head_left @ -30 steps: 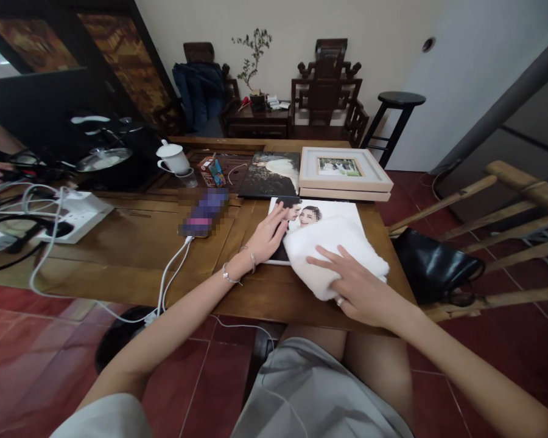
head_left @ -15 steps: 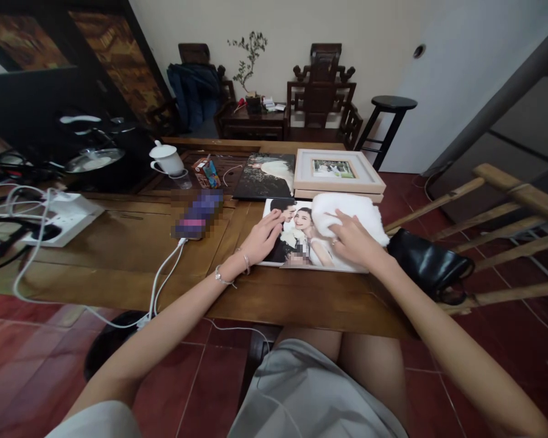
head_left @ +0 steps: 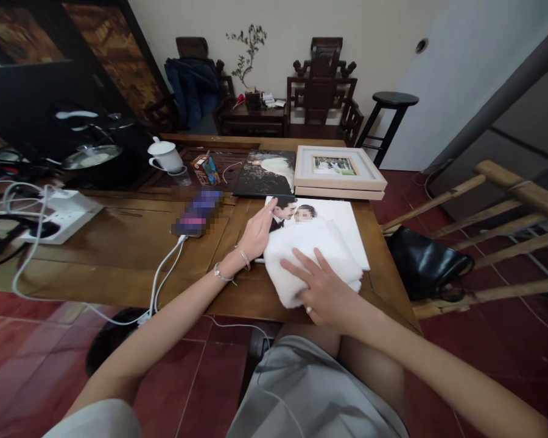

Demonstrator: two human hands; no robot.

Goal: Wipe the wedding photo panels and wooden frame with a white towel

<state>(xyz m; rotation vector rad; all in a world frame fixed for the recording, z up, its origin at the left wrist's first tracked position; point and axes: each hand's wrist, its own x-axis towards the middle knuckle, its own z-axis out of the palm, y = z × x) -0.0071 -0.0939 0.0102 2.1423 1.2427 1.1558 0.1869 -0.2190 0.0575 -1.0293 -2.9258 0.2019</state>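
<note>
While the left hand (head_left: 256,234) lies flat along the 9 o'clock edge of a printed portrait (head_left: 349,222) of two people, the right hand (head_left: 326,289) rests on a folded white cloth (head_left: 338,249) that covers the portrait's 6 to 8 o'clock side and overhangs its near edge. The right fingers are spread wide over the cloth; whether they also pinch it cannot be told. The left fingers are straight, close together and grip nothing. On the wooden worktop (head_left: 244,298), around the portrait, a dark panel (head_left: 267,173) printed with a white dress lies at 11 o'clock and a pale framed picture (head_left: 342,176) at 1 o'clock, both close against the far edge. Between 9 and 10 o'clock is a blurred-out phone (head_left: 197,213), its white cables (head_left: 162,271) running past the left forearm. Farther off at 10 o'clock stand a small carton (head_left: 206,169), a lidded white cup (head_left: 165,157) and a glass-lidded pot (head_left: 94,158); a white power strip (head_left: 68,216) sits at 9. A black bag (head_left: 429,261) is at 3 o'clock, on a wooden chair (head_left: 520,188). Half a second ago the cloth lay over the portrait's 2 o'clock corner, which is now bare; the left hand has stayed at its edge.
</note>
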